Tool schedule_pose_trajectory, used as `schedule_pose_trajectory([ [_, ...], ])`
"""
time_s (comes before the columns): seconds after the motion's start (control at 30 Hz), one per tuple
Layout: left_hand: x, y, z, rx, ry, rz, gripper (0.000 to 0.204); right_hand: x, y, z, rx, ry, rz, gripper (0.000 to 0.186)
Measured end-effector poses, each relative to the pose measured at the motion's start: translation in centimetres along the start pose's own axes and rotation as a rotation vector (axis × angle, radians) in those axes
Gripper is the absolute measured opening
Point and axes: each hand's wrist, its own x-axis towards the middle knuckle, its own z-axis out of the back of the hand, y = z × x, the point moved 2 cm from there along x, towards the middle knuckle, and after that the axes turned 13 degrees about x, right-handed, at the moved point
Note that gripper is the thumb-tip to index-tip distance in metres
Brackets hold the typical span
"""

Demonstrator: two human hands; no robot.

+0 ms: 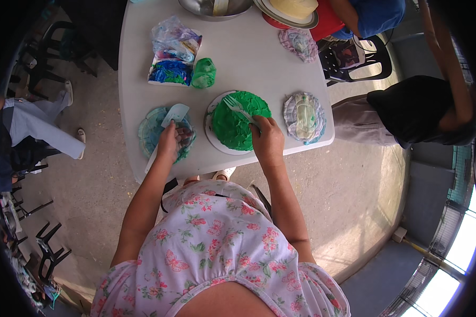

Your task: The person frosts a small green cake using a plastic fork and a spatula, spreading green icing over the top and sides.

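Note:
A round cake point(232, 134) covered in rough green frosting sits on a white round board point(210, 138) near the table's front edge. My right hand point(268, 140) is closed around the handle of a pale fork point(234, 103), whose tines rest at the cake's upper left, on or just over the frosting. To the left of the cake, my left hand point(173, 141) holds a white spatula point(176, 113), blade pointing away from me and handle running back along my wrist. Its fingers curl loosely above a crumpled, blue-stained cloth point(152, 127).
Behind the cake stand a green-smeared bag point(204, 73) and a box point(170, 73) stained blue and green, with crumpled plastic point(175, 39). Stained cloths point(304, 117) lie at right. A metal bowl point(201, 9) and a pale yellow cake point(291, 6) are at the far edge. People stand nearby.

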Motion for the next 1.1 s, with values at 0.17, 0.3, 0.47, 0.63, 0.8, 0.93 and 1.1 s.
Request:
schedule_pose_trajectory([
  [0.17,-3.6,-9.4,-3.9,-0.088,-0.199,-0.316,0.043,0.0,0.1,0.3,0.019,-0.007,0.010,0.017],
  [0.3,-8.6,-17.2,-9.3,-0.306,0.163,-0.639,0.063,0.3,0.1,0.3,0.025,0.000,-0.012,0.019],
  [0.47,-11.9,-18.3,-10.2,-0.184,1.204,-0.691,0.072,-0.1,-0.6,0.3,0.072,-0.033,-0.004,0.018],
  [0.63,-7.3,-15.3,-5.5,-0.446,0.272,-0.396,0.048,0.0,-0.3,0.2,0.034,-0.019,0.002,0.017],
  [0.8,-4.2,-9.4,-2.1,-0.710,-0.011,-0.045,0.031,0.0,-0.3,0.2,0.033,-0.003,0.000,0.017],
  [0.93,-3.4,-7.4,-1.5,-0.713,-0.024,-0.005,0.034,0.0,-0.2,0.2,0.029,-0.002,0.004,0.018],
  [1.1,-2.2,-5.8,-0.9,-0.720,-0.003,0.025,0.036,-0.2,-0.3,0.3,0.009,-0.007,-0.002,0.018],
])
